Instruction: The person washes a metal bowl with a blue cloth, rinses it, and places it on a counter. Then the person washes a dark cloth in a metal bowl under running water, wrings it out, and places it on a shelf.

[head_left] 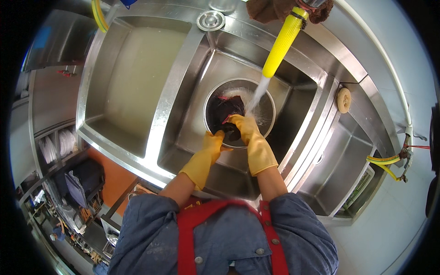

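Observation:
Both hands wear yellow rubber gloves and work at a round metal basin [274, 103] on the floor of the middle sink. My right hand [244, 128] grips a wet dark cloth [225, 107] with reddish edging. At the basin's near left rim, my left hand [214, 140] holds a lower fold of the same cloth; its fingertips are partly hidden. Water pours from a yellow hose [283, 44] just beyond my right hand and splashes inside the basin.
Cloudy water [141, 86] fills the left sink compartment. A metal drain strainer [210, 21] lies on the back ledge, and a tan ring-shaped pad [343, 100] on the right ledge. Further right is another sink basin [338, 165]. Stacked white plates [67, 142] stand on a shelf at left.

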`<state>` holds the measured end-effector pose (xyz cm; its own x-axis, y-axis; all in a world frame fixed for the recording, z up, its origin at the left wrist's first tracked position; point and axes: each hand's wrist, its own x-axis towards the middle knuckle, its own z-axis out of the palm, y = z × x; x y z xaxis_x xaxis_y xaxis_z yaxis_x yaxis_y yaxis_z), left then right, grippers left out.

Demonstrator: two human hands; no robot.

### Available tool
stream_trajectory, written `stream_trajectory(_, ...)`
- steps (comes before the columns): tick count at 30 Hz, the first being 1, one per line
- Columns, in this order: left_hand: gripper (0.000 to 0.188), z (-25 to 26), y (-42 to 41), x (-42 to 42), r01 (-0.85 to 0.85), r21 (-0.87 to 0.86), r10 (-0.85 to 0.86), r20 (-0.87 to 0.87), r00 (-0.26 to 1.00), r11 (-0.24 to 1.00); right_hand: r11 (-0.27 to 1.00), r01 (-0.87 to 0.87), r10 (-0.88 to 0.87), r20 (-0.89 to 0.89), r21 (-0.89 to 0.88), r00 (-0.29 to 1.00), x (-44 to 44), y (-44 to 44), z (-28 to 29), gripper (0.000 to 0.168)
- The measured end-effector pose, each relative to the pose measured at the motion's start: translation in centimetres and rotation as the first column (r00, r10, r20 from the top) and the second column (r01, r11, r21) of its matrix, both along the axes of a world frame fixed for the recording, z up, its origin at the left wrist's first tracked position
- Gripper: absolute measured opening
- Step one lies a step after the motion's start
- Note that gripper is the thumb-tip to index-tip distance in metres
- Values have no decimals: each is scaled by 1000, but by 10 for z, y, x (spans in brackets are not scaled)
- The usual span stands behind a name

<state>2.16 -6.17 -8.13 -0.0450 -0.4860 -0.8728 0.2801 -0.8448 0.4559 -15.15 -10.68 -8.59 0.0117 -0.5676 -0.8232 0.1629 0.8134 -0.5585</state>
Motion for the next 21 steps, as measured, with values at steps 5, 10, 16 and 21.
stream_trajectory(5,45,-16,1,9,96,37,-100,145,984,995,989,151,-151,-44,-5,988,-6,26,23,63)
stream_trajectory(10,44,-58,18,37,723,84,-659,495,567,685,932,-353,290,-752,81,592,15,28,-1,96)
stream_trajectory(16,41,28,0,14,435,100,-446,265,855,895,798,-595,362,-714,-95,599,20,44,-19,124)
stream_trajectory(21,59,60,23,38,515,-35,-473,347,810,856,780,-621,509,-661,83,551,-8,48,-26,96)
